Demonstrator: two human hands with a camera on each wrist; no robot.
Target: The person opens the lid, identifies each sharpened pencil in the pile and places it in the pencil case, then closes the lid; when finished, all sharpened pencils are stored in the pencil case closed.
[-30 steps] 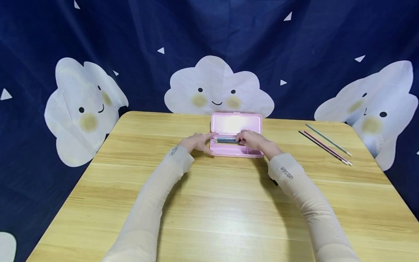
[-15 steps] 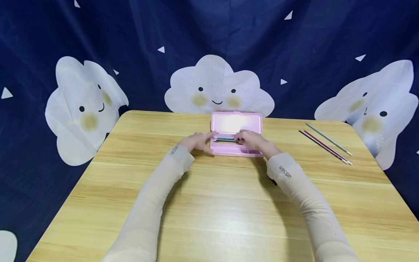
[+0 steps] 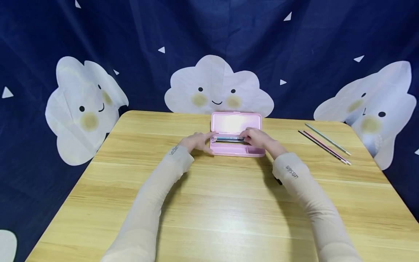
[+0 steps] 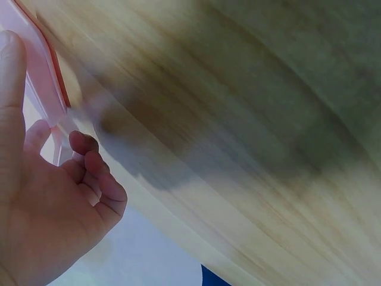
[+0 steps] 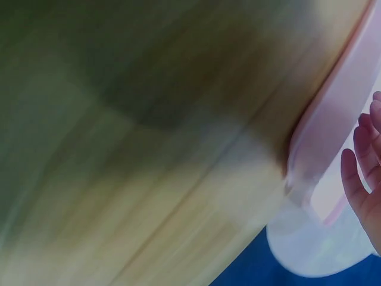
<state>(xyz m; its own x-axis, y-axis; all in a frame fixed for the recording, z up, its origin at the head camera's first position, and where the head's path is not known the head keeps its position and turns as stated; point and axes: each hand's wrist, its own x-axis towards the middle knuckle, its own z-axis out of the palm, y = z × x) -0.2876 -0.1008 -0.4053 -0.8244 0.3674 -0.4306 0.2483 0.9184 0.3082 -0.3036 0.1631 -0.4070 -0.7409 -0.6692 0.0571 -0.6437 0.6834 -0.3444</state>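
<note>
The pink pencil case (image 3: 226,150) lies at the far middle of the table, its lid (image 3: 230,122) tipped up behind it. Across its left end my left hand (image 3: 195,141) holds it, thumb at the front corner and forefinger at the back; the remaining fingers curl loosely in the left wrist view. Several pencils (image 3: 228,138), one light blue, lie lengthwise in the rear compartment. My right hand (image 3: 258,138) is over their right ends, fingers bent downward. Its thumb and fingertip contact are hidden, so a pinch cannot be told. The front compartment has a divider near the right.
To the right on the wooden table (image 3: 209,203) lie three more pencils: a green one (image 3: 327,139), a red one (image 3: 322,144) and a black one (image 3: 319,143). A dark blue cloud-patterned curtain (image 3: 144,83) hangs close behind the table's far edge.
My right hand has shifted a little to the right along the pencils, so more of their length shows. My left hand and the pencil case stay almost where they were.
</note>
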